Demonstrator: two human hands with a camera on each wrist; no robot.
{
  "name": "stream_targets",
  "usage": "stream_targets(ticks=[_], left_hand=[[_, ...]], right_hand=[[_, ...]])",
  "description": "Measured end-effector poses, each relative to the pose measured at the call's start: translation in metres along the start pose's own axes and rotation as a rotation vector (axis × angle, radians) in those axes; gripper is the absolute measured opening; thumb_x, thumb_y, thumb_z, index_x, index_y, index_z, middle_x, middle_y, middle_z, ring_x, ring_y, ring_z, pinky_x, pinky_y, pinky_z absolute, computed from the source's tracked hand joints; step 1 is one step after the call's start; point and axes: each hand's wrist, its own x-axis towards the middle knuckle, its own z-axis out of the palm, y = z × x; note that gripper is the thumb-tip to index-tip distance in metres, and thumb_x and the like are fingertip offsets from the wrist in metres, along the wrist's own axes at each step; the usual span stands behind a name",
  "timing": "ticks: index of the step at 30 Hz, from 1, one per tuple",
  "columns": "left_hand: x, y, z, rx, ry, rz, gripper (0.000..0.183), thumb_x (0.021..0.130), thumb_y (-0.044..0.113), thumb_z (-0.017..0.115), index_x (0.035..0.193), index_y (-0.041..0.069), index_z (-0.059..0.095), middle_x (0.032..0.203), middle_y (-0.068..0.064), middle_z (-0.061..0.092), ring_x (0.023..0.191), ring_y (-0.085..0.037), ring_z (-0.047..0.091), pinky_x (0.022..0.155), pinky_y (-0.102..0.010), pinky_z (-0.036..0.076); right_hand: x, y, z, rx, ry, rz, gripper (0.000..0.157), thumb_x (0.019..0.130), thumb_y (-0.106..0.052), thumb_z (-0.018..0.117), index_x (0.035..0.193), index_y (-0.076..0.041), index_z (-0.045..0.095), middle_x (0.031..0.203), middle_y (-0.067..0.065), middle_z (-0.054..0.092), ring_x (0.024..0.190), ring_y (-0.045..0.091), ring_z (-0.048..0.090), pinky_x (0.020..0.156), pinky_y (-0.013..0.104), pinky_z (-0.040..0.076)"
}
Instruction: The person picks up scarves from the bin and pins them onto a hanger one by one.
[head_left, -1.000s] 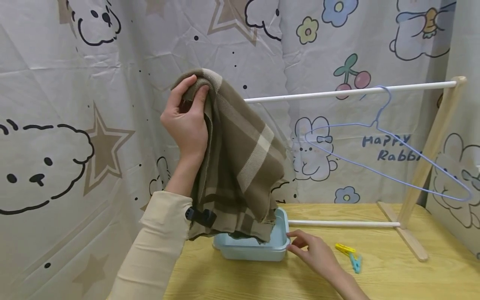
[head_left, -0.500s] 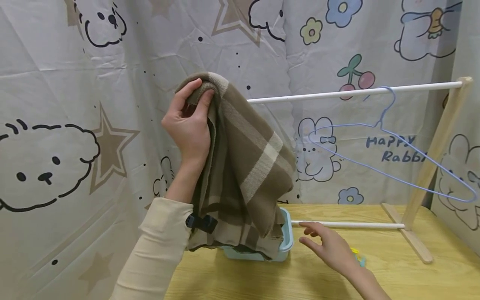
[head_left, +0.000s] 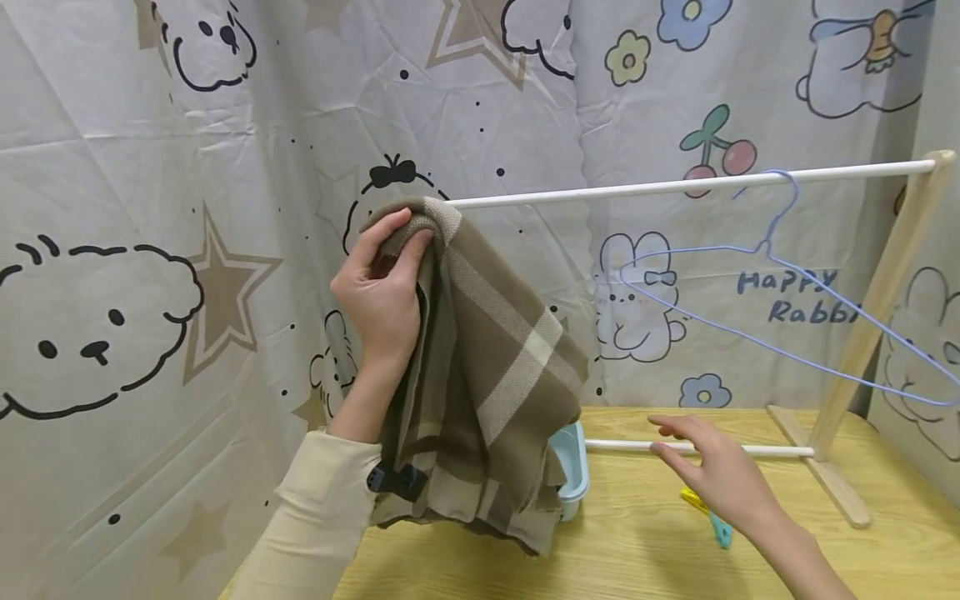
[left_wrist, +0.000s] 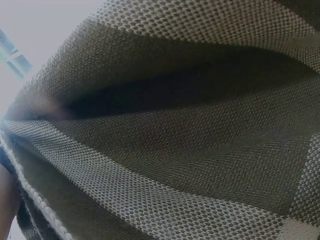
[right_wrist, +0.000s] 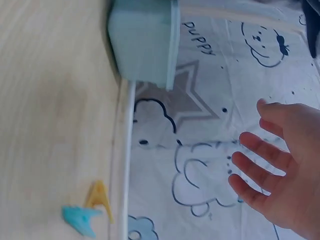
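Note:
My left hand (head_left: 382,292) pinches the top fold of a brown and cream checked scarf (head_left: 517,333) between thumb and fingers, and the cloth hangs down in folds. In the left wrist view the woven scarf (left_wrist: 200,130) fills nearly the whole picture. Behind its lower end a light blue plastic basin (head_left: 573,467) shows only its right side; the rest is hidden by the cloth. My right hand (head_left: 720,475) is held over the table to the right of the basin, fingers apart and holding nothing. The right wrist view shows that hand (right_wrist: 285,170) with loosely spread fingers.
A rack with a white top bar (head_left: 600,193) and wooden legs stands at the back. From the bar hangs a blue wire hanger (head_left: 757,250). A yellow clothespin (head_left: 693,500) and a teal clothespin (head_left: 721,531) lie on the wooden table (head_left: 630,550).
My left hand has lowered the scarf, so its top now sits near the bar's height. My right hand has let go of the basin's rim and moved right and slightly up.

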Motion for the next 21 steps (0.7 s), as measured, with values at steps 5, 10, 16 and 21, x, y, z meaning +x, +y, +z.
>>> stream_targets(ticks=[5,10,16,21], left_hand=[[-0.006,-0.006,-0.007,-0.003,-0.017,-0.006,0.024,0.079,-0.001,0.082,0.101,-0.003,0.075,0.103,-0.010,0.075,0.090,-0.016,0.072,0.080,-0.028,0.058],[-0.012,-0.010,-0.013,0.027,-0.022,-0.009,0.024,0.079,0.000,0.082,0.101,-0.003,0.075,0.100,-0.010,0.075,0.084,-0.012,0.071,0.076,-0.026,0.058],[-0.016,-0.011,-0.019,0.054,-0.039,-0.025,0.023,0.080,0.002,0.082,0.102,-0.001,0.076,0.102,-0.009,0.075,0.087,-0.012,0.072,0.077,-0.025,0.058],[-0.021,-0.015,-0.025,0.057,-0.042,-0.029,0.025,0.079,0.002,0.082,0.102,-0.003,0.075,0.102,-0.008,0.075,0.088,-0.012,0.071,0.077,-0.025,0.058]], right_hand=[[0.004,0.007,-0.020,-0.033,0.043,-0.013,0.036,0.092,-0.023,0.072,0.126,-0.011,0.066,0.105,0.008,0.070,0.094,0.035,0.068,0.073,0.054,0.055],[0.008,0.013,-0.035,-0.069,0.091,-0.058,0.039,0.089,-0.019,0.076,0.126,-0.013,0.067,0.102,0.005,0.070,0.088,0.030,0.067,0.068,0.044,0.055],[0.012,0.021,-0.049,-0.096,0.130,-0.081,0.041,0.086,-0.019,0.078,0.125,-0.013,0.068,0.103,0.005,0.070,0.091,0.021,0.062,0.068,0.027,0.051],[0.014,0.024,-0.061,-0.111,0.146,-0.085,0.043,0.087,-0.020,0.078,0.127,-0.014,0.067,0.105,0.006,0.070,0.095,0.005,0.057,0.070,0.017,0.046]])
